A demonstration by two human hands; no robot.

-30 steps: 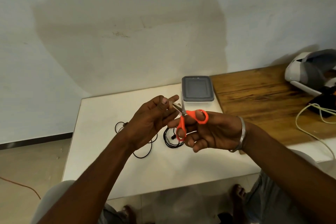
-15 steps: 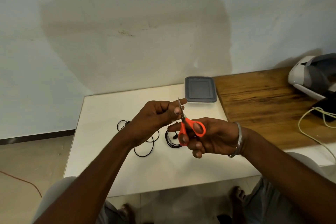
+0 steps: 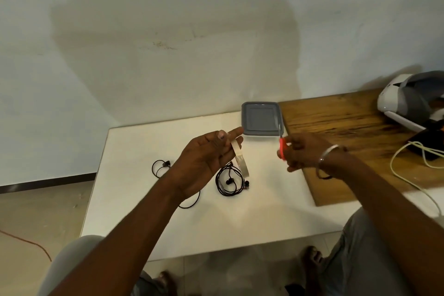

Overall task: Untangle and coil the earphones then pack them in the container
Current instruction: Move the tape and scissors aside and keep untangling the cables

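My left hand (image 3: 206, 158) hovers over the white table (image 3: 264, 218) and holds a roll of clear tape (image 3: 240, 158) between thumb and fingers. My right hand (image 3: 305, 151) grips orange-handled scissors (image 3: 282, 146), blades pointing up toward the grey lidded container (image 3: 262, 119) at the back. One coiled black earphone (image 3: 230, 181) lies on the table just below the tape roll. A second black earphone (image 3: 161, 167) lies looser to the left, partly hidden under my left wrist.
A wooden board (image 3: 348, 132) covers the table's right side. On it sit a white and grey headset (image 3: 413, 103) and a pale cable (image 3: 408, 163). My knees and feet show below the table's front edge. An orange wire (image 3: 28, 244) runs over the floor at left.
My hands were together with the scissors at the tape; now they have parted. The right hand has carried the scissors to the right, the left keeps the tape roll.
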